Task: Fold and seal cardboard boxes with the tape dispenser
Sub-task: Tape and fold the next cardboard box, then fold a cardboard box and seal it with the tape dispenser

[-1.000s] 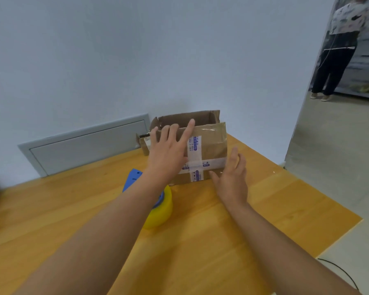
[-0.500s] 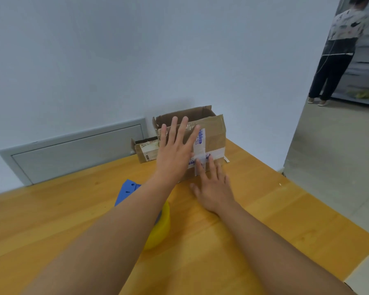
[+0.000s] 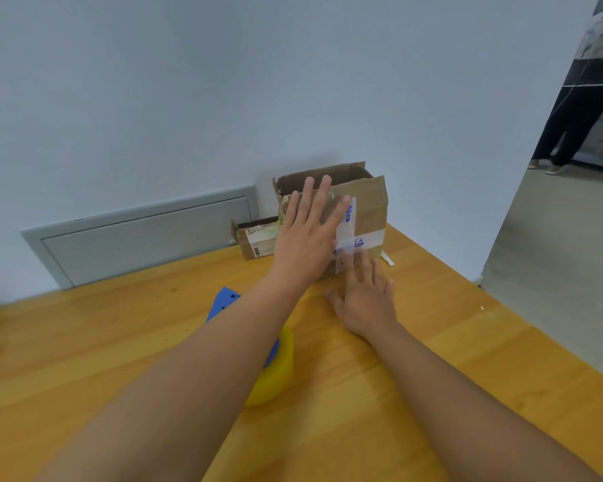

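A brown cardboard box with crossed white tape strips stands on its side at the far end of the wooden table, its open flaps toward the wall. My left hand presses flat against the box's near face with fingers spread. My right hand lies flat on the table at the box's foot, fingertips touching the lower tape strip. The blue tape dispenser with its yellow tape roll rests on the table, partly hidden under my left forearm.
A second, smaller cardboard box lies behind and left of the first, against the wall. A grey wall panel sits low at left. The table's right edge drops to the floor. A person stands far right.
My right hand has slid left from the box's right corner to its lower middle and flattened on the table. The left hand stays pressed on the box's face.
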### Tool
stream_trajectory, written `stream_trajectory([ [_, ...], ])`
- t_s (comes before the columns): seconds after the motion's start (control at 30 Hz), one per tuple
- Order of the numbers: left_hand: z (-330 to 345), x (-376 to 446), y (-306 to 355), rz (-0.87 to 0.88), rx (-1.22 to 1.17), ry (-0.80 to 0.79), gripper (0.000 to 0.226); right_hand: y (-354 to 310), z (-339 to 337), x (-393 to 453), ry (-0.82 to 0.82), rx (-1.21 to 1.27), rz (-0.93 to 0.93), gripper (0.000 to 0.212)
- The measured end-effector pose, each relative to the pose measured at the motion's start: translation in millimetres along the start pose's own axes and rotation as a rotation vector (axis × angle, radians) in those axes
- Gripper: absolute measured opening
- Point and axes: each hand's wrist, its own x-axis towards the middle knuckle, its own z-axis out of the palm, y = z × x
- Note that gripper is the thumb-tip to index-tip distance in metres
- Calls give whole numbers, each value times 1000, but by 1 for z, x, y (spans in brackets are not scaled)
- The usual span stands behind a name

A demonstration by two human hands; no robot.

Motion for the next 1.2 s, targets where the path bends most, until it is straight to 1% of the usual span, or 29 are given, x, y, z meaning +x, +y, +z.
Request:
stream_trajectory([
  [0.13,-30,-32,-23,-24,18,72,78,-6,-11,-25,53,3,0,76],
  [0.27,-65,-78,-51,-86,53,86,71,-28,-29,-49,84,15,-37,77],
  [0.43,-104,-149,-91,-201,110,79,70,-96,-44,-83,148,68,-236,76],
  [0.53,-123,-198,-118,-287,121,81,68,-147,-39,-104,150,57,-361,75],
  [0.67,-140,-265,-156,-404,157,30,62,-213,-19,-131,92,90,-483,72],
  [0.87,-153,-350,-209,-554,205,-47,64,-290,22,-155,20,86,-612,71],
  [1.07,-162,-398,-256,-653,264,-68,62,-354,60,-169,-55,90,-714,72],
  [1.13,-163,-413,-270,-723,267,-93,62,-370,72,-172,-103,78,-734,71],
  [1.2,-161,-429,-281,-827,246,-164,60,-382,85,-175,-171,47,-748,71],
])
